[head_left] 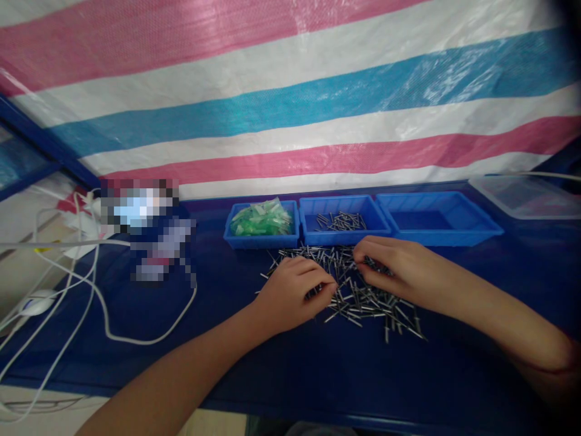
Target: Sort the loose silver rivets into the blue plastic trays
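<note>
A loose pile of slim metal pins, rivet-like in shape, lies spread on the dark blue table. My left hand is at the pile's left side, fingers curled and thumb against the fingertips. My right hand reaches over the pile's right part, its fingers bent down in a pinch. Whatever either hand holds is too small or hidden to make out. Just behind the pile, a blue tray contains more of the same pins.
To the left stands a blue tray of green plastic packets; on the right is another blue tray. A clear plastic lid lies at far right. White cables trail over the table's left. Striped sheeting hangs behind.
</note>
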Action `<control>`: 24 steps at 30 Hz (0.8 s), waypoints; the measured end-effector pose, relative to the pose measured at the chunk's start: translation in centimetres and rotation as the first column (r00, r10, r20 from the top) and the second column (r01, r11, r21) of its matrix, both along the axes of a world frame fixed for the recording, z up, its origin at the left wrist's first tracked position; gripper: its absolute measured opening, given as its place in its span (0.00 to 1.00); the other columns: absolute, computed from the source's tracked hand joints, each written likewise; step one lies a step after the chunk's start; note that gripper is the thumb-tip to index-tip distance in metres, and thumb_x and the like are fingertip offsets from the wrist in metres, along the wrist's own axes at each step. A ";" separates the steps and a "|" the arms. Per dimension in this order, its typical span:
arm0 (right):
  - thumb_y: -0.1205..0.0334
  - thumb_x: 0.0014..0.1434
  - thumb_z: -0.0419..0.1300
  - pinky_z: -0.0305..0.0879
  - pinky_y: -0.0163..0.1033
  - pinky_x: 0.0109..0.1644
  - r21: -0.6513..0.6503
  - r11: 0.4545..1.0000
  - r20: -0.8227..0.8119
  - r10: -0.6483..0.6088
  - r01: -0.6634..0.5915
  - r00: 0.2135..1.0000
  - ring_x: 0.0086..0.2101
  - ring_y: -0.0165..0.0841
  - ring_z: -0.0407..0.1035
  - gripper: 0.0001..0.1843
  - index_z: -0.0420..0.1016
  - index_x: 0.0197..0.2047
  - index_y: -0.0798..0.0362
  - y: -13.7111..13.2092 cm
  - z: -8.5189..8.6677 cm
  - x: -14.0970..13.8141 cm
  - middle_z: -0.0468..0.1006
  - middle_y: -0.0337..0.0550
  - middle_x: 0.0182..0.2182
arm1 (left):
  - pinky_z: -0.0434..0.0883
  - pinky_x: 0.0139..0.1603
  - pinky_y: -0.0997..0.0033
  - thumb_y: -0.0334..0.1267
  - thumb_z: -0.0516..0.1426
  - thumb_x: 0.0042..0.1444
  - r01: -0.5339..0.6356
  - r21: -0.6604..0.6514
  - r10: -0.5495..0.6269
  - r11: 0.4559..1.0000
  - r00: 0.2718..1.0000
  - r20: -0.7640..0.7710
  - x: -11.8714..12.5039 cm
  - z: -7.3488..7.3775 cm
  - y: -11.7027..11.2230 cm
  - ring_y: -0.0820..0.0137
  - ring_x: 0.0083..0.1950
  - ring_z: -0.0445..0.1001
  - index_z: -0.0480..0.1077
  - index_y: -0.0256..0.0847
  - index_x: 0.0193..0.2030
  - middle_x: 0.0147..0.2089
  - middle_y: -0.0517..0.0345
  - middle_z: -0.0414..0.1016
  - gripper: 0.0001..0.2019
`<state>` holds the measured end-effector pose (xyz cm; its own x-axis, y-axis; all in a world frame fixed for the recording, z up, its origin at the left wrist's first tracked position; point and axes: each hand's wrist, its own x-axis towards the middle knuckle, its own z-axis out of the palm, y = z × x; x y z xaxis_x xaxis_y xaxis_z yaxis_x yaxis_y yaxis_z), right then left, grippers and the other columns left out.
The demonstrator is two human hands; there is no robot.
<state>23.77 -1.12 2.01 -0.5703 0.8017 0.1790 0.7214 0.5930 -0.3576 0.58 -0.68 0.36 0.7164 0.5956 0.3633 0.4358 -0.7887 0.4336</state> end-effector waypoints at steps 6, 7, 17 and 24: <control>0.65 0.62 0.51 0.66 0.38 0.38 0.105 0.990 -0.170 -0.073 0.091 0.983 0.34 0.32 0.70 0.10 0.68 0.46 0.52 0.0 0.0 -0.8 0.75 0.45 0.39 | 0.64 0.44 0.68 0.36 0.53 0.61 -0.023 -0.005 0.023 1.000 1.000 -0.021 0.0 0.0 0.0 0.69 0.41 0.73 0.73 0.39 0.38 0.38 0.56 0.77 0.08; 0.65 0.63 0.50 0.67 0.39 0.40 0.121 0.988 -0.189 -0.076 0.100 0.979 0.37 0.34 0.71 0.12 0.68 0.49 0.52 0.1 -0.1 -0.9 0.75 0.47 0.41 | 0.65 0.44 0.67 0.36 0.53 0.61 -0.031 -0.011 0.030 0.999 0.999 -0.027 0.0 0.0 -0.1 0.68 0.42 0.73 0.73 0.39 0.40 0.38 0.56 0.77 0.08; 0.63 0.62 0.54 0.68 0.38 0.35 0.084 0.990 -0.427 -0.064 0.110 0.902 0.37 0.33 0.70 0.08 0.73 0.42 0.50 -0.3 -0.1 -2.1 0.73 0.47 0.44 | 0.68 0.48 0.66 0.39 0.54 0.61 -0.119 -0.100 0.127 0.988 0.989 0.080 0.0 -0.7 0.1 0.66 0.45 0.72 0.67 0.38 0.54 0.43 0.52 0.74 0.15; 0.63 0.62 0.55 0.68 0.37 0.38 -0.090 0.995 -0.568 -0.010 -0.050 0.823 0.39 0.33 0.70 0.10 0.74 0.45 0.48 -1.6 -0.3 -3.7 0.74 0.44 0.40 | 0.69 0.49 0.66 0.37 0.50 0.64 -0.058 -0.131 0.078 0.990 0.985 0.152 0.2 -0.6 -0.1 0.67 0.46 0.72 0.70 0.36 0.46 0.43 0.50 0.74 0.11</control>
